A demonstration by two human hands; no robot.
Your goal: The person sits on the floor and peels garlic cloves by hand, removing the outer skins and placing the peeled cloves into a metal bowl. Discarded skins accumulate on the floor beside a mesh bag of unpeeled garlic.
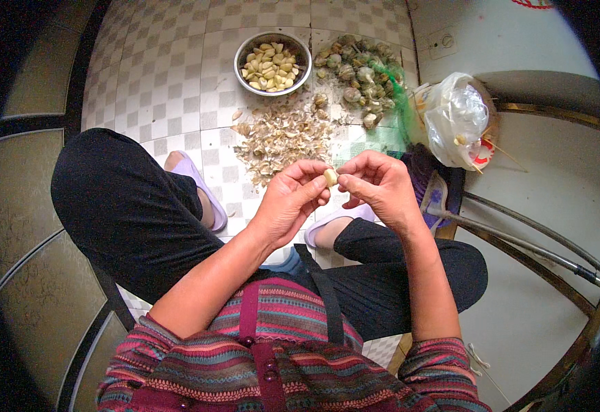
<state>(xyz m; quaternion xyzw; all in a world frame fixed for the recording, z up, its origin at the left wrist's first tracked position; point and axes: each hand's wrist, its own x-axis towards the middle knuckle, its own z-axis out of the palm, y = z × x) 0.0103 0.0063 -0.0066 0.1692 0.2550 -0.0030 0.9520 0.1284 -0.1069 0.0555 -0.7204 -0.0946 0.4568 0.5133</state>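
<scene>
Between the fingertips of my left hand (294,198) is a pale garlic clove (330,177), pinched by thumb and forefinger. My right hand (379,188) meets it from the other side, thumb and forefinger together at the clove's edge; whether a bit of skin is between them is too small to tell. Below the hands, a heap of papery garlic skins (284,139) is spread over the floor. Beyond it stands a round metal bowl (236,77) with many peeled garlic cloves (269,64) in it. Unpeeled garlic bulbs (364,74) lie to the bowl's right, partly in a green mesh bag (400,103).
A white plastic bag (457,118) with thin sticks poking out sits at the right, against a white appliance (506,41). Purple footwear (434,198) and a bent metal tube (526,239) are beside my right leg. Dark-framed cabinet panels (32,185) line the left side.
</scene>
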